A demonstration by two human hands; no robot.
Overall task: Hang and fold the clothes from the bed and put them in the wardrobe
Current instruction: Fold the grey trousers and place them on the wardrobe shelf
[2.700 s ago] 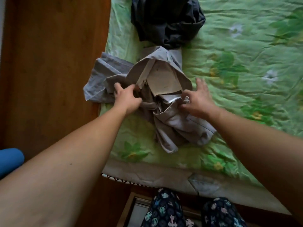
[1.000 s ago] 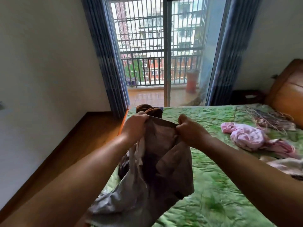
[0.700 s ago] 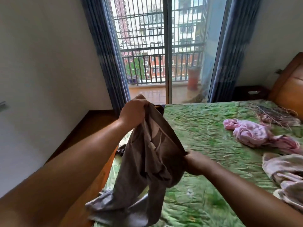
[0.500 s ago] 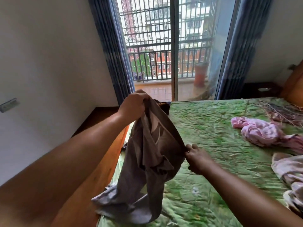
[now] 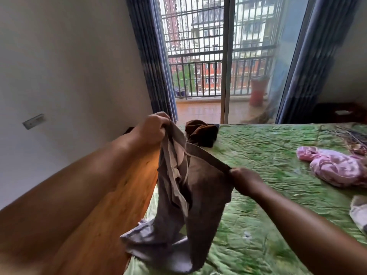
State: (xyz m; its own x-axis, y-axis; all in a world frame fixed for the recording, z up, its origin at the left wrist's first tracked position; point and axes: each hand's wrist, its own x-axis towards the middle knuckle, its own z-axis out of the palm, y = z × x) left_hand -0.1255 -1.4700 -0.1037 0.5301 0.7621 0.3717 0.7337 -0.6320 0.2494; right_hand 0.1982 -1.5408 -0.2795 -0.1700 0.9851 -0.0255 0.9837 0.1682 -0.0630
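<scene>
Grey-brown trousers (image 5: 200, 197) hang over the left edge of the bed (image 5: 268, 195), which has a green floral cover. My left hand (image 5: 153, 130) grips the waistband high up. My right hand (image 5: 245, 180) pinches the other end of the waistband lower and to the right, so the band runs taut between them. The trouser legs trail down onto the bed's near corner. A dark brown garment (image 5: 201, 132) lies at the far left corner of the bed. A pink garment (image 5: 333, 168) lies crumpled on the right.
A pale garment (image 5: 359, 213) shows at the right edge. Dried twigs (image 5: 345, 135) lie at the bed's far right. Wooden floor (image 5: 111, 205) runs along the left beside a white wall. Blue curtains (image 5: 156, 62) frame a glass balcony door behind the bed.
The trousers were lifted off the bed. My right hand then slid down and to the right along the waistband while the left stayed raised. The view tilted up from the bed to the room.
</scene>
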